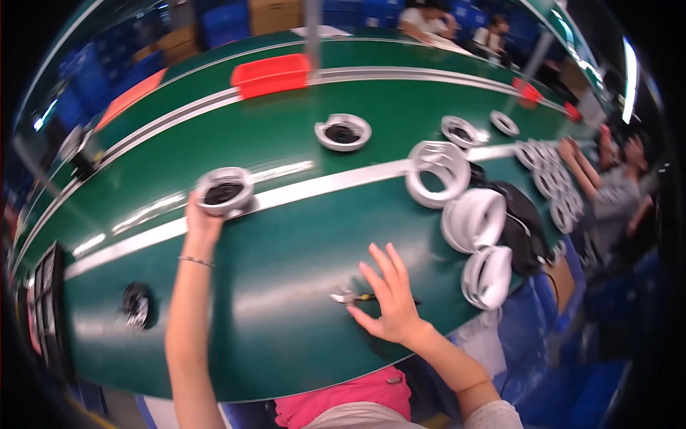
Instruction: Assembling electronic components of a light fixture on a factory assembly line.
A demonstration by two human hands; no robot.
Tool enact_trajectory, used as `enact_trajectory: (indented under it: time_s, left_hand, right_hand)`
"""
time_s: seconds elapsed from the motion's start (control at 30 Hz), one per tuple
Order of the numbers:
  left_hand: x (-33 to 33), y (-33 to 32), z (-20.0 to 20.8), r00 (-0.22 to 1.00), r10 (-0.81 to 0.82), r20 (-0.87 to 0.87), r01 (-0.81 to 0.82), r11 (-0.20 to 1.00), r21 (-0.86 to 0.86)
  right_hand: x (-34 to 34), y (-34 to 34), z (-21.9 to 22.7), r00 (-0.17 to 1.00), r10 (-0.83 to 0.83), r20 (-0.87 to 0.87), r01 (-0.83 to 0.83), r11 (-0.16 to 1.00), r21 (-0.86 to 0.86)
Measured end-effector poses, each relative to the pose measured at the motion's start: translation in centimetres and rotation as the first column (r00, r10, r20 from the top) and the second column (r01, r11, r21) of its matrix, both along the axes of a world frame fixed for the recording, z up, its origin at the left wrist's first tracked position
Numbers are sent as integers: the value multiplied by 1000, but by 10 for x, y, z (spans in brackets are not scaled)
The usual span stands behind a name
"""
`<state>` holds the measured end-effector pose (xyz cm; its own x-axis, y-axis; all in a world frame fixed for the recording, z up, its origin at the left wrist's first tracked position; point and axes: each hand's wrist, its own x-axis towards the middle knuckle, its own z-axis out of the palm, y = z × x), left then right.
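Note:
My left hand (203, 220) is closed on the side of a white round housing (238, 176) with black material inside, at the metal strip along the green belt. My right hand (391, 309) has its fingers spread and holds nothing. Beneath it on the green table lies a pair of pliers (345, 296) with a metal head and dark and yellow handles; part of them is hidden by the hand. Left of my left forearm sits a small black coil-like bundle (136, 305). A similar filled white housing (344, 143) rests farther off on the belt.
Stacks of white rings (474, 220) stand at the table's right edge, beside a black bag (520, 227). A red bin (271, 76) is beyond the belt. A dark rack (48, 307) borders the left end. At right, a co-worker (616, 189) reaches toward more rings (550, 175).

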<state>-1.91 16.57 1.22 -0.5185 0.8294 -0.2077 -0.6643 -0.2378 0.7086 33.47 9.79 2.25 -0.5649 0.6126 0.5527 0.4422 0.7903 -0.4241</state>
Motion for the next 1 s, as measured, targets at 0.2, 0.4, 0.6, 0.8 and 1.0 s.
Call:
enact_trajectory:
  time_s: [0.2,0.4,0.6,0.8,1.0]
  left_hand:
    - [-107,61,-72,953,226,-204,-208,972,107]
    - [-74,18,-24,811,231,-538,-347,930,-122]
    - [-28,-132,72,588,349,-730,-310,931,195]
    - [-109,-330,51,137,251,-958,-750,658,65]
    - [-141,-333,26,23,-150,-988,-764,635,-115]
  right_hand:
    - [90,-32,12,938,-306,-163,337,914,225]
    - [136,-10,17,651,-748,-131,758,632,157]
    - [191,11,-9,553,-826,-110,828,560,-40]
    - [188,21,9,601,-794,91,795,605,39]
    - [133,-11,84,826,-563,-35,564,826,23]
